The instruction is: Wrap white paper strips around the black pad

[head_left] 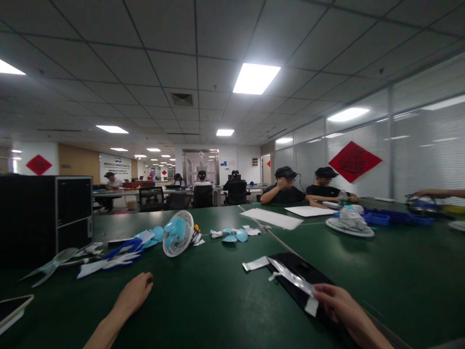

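My right hand (337, 303) pinches the near end of a shiny, crumpled pale strip (292, 276) between thumb and fingers. The strip runs over a flat black item (308, 271), whose exact kind I cannot make out. A white flap (257, 263) sticks out at its far left end. On the green table to the left, my left hand (134, 293) rests with its fingers loosely curled together, and I see nothing in them. Ahead of it stand a small fan with a white grille (181, 235) and blue-and-white gloves (116, 257).
A black computer case (72, 208) stands at the left, with a tablet-like device (14, 310) nearer me. Light-blue fan blades (234, 236), white sheets (272, 218), another fan part (349, 228) and blue trays (395, 216) lie farther back. Two people sit across the table.
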Motion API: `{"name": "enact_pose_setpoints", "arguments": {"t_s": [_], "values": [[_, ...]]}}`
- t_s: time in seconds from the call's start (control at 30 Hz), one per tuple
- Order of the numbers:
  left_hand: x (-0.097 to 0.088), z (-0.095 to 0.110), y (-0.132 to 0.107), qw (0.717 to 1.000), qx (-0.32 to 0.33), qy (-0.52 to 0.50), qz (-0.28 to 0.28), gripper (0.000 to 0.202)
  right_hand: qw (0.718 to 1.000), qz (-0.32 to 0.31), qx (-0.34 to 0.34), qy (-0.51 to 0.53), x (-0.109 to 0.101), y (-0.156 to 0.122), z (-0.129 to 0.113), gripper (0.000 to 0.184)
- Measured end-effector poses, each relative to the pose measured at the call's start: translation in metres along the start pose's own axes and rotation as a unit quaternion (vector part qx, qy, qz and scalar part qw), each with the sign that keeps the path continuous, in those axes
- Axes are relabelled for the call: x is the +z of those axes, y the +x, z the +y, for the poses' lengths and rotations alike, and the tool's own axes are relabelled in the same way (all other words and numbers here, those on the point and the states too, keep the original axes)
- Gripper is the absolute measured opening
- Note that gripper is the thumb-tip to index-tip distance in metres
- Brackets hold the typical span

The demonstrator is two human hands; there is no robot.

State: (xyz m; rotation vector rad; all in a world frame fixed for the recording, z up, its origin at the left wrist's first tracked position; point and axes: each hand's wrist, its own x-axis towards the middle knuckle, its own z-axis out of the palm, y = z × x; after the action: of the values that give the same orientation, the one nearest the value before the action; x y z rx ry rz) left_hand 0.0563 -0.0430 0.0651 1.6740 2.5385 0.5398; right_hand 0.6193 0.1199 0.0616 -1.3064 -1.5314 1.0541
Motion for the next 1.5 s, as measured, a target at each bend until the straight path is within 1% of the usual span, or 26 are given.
{"name": "enact_pose_setpoints", "arguments": {"t_s": [0.1, 0.2, 0.27, 0.33, 0.4, 0.47, 0.5, 0.53, 0.6, 0.67, 0.8, 0.87, 0.93, 1.0, 1.07, 1.13, 1.2, 1.27, 1.33, 1.37, 1.43, 1.5], "values": [[-0.002, 0.002, -0.002, 1.0, -0.001, -0.002, -0.008, 0.041, 1.0, -0.006, -0.019, 0.015, 0.006, -0.006, -0.022, 0.036], [-0.003, 0.003, -0.002, 1.0, 0.001, -0.001, -0.01, 0.041, 0.999, -0.002, -0.039, 0.011, 0.013, -0.01, -0.049, 0.031], [-0.003, 0.003, -0.002, 1.0, 0.003, 0.003, -0.011, 0.04, 0.997, 0.013, -0.073, -0.006, 0.017, -0.005, -0.065, 0.029], [-0.003, 0.002, -0.002, 1.0, 0.004, 0.006, -0.009, 0.04, 0.989, 0.048, -0.132, -0.053, 0.021, 0.006, -0.08, 0.025], [0.0, 0.0, 0.0, 1.0, 0.004, 0.005, -0.006, 0.04, 0.967, 0.099, -0.193, -0.135, 0.027, 0.024, -0.092, 0.021], [0.004, -0.004, 0.004, 1.0, 0.008, 0.003, 0.002, 0.039, 0.932, 0.147, -0.233, -0.235, 0.037, 0.045, -0.101, 0.021], [0.007, -0.006, 0.006, 1.0, 0.01, 0.003, 0.007, 0.039, 0.913, 0.157, -0.242, -0.29, 0.045, 0.055, -0.104, 0.021], [0.009, -0.009, 0.008, 1.0, 0.011, 0.004, 0.012, 0.038, 0.892, 0.16, -0.246, -0.343, 0.053, 0.065, -0.105, 0.022], [0.013, -0.013, 0.012, 1.0, 0.01, 0.007, 0.018, 0.037, 0.855, 0.137, -0.241, -0.438, 0.072, 0.082, -0.104, 0.023], [0.014, -0.015, 0.014, 1.0, 0.01, 0.009, 0.016, 0.038, 0.839, 0.109, -0.232, -0.481, 0.093, 0.094, -0.097, 0.022], [0.011, -0.013, 0.011, 1.0, 0.01, 0.0, 0.013, 0.037, 0.833, 0.058, -0.218, -0.505, 0.129, 0.107, -0.081, 0.023], [0.01, -0.01, 0.009, 1.0, 0.006, -0.003, 0.015, 0.036, 0.832, 0.035, -0.22, -0.509, 0.14, 0.11, -0.076, 0.022], [0.009, -0.01, 0.008, 1.0, 0.003, -0.003, 0.019, 0.037, 0.831, 0.015, -0.23, -0.507, 0.145, 0.11, -0.073, 0.02], [0.008, -0.01, 0.008, 1.0, 0.003, -0.008, 0.013, 0.039, 0.831, 0.002, -0.246, -0.498, 0.142, 0.108, -0.072, 0.019], [0.007, -0.01, 0.007, 1.0, 0.005, -0.018, 0.002, 0.041, 0.833, 0.004, -0.262, -0.487, 0.131, 0.103, -0.073, 0.023], [0.005, -0.008, 0.004, 1.0, 0.003, -0.021, -0.007, 0.041, 0.835, 0.018, -0.264, -0.482, 0.11, 0.097, -0.074, 0.026], [0.002, -0.004, 0.001, 1.0, 0.002, -0.015, -0.008, 0.042, 0.837, 0.039, -0.248, -0.485, 0.083, 0.091, -0.072, 0.024], [0.0, 0.001, -0.001, 1.0, -0.001, -0.008, -0.006, 0.041, 0.839, 0.067, -0.214, -0.495, 0.053, 0.085, -0.067, 0.019], [-0.001, 0.005, -0.003, 1.0, -0.001, -0.009, -0.002, 0.039, 0.841, 0.096, -0.159, -0.508, 0.026, 0.08, -0.058, 0.018], [-0.001, 0.005, -0.003, 1.0, -0.002, -0.012, -0.002, 0.039, 0.843, 0.1, -0.132, -0.512, 0.016, 0.078, -0.053, 0.018], [0.001, 0.004, -0.001, 1.0, 0.002, -0.016, -0.004, 0.039, 0.852, 0.082, -0.086, -0.51, 0.001, 0.075, -0.044, 0.017], [0.005, 0.0, 0.003, 1.0, 0.01, -0.009, 0.004, 0.039, 0.862, 0.055, -0.061, -0.5, -0.005, 0.073, -0.039, 0.014]]}}
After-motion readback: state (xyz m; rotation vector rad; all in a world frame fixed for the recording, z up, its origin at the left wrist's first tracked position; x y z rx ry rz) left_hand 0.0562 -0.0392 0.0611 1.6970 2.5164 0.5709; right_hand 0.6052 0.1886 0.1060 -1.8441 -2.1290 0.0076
